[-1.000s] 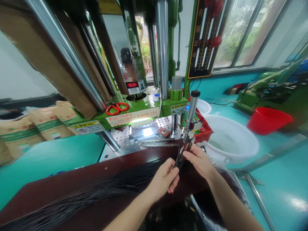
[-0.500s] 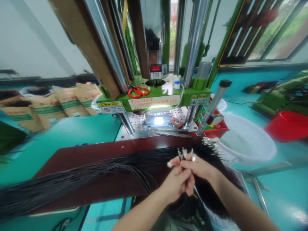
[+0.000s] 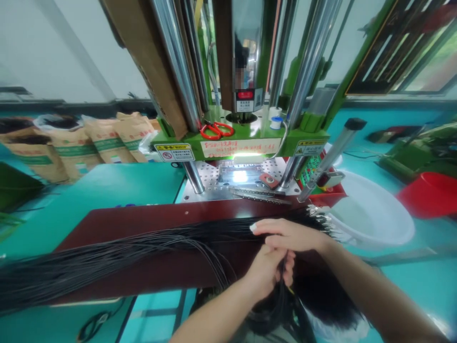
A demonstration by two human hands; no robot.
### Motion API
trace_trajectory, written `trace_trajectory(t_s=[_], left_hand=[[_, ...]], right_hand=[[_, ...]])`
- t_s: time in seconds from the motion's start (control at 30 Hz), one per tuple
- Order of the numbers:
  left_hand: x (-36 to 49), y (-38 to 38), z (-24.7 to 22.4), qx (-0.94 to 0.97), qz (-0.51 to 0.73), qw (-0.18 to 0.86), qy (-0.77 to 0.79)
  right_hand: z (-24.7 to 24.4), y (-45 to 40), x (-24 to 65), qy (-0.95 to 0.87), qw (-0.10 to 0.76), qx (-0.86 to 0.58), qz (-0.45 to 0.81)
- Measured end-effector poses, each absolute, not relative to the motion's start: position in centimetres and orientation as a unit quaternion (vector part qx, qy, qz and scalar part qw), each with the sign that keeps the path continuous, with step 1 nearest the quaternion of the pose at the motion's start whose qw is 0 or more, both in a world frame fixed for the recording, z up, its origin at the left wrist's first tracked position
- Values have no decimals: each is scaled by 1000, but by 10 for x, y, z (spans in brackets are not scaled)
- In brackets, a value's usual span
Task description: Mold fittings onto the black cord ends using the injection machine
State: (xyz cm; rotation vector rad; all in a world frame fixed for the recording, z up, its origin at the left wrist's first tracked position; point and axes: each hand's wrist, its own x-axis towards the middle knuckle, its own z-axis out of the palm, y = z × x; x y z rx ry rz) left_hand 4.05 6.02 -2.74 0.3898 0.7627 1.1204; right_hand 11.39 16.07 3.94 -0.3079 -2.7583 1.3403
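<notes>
Along the maroon tabletop (image 3: 143,219), black cables (image 3: 107,259) sprawl from the left edge, while at lower centre the left hand (image 3: 264,274) closes round dark strands (image 3: 283,296) that could slip or snag if its curled fingers slacken beneath the loosely extended right hand (image 3: 296,236), whose hold I can't tell.

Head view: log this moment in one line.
left hand: closed on black cables | right hand: at left hand, grip unclear | cable bundle: lying along brown board | red scissors: on green press
</notes>
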Motion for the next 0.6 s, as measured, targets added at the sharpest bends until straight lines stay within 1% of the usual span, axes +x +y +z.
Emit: trace_trajectory(t_s=[0.13,0.2,0.23,0.27,0.33,0.4,0.53,0.6], left_hand=[[41,65,-33,181,530,741,371],[34,69,-32,163,557,723,375],[27,71,-30,154,578,707,377],[19,72,-28,147,601,688,380],[3,72,-24,140,635,655,385],[-9,69,-23,148,643,639,396],[-16,57,-31,179,630,624,426],[-14,53,-37,191,627,615,439]], right_hand=[[29,163,113,-876,35,-101,470],[22,177,113,-872,45,-145,466],[18,187,113,-888,51,-193,414],[13,198,114,-908,56,-250,332],[2,218,116,-930,45,-347,113],[-7,232,118,-929,18,-370,5],[-15,238,113,-929,-23,-368,-26],[-14,238,109,-925,-50,-375,-20]])
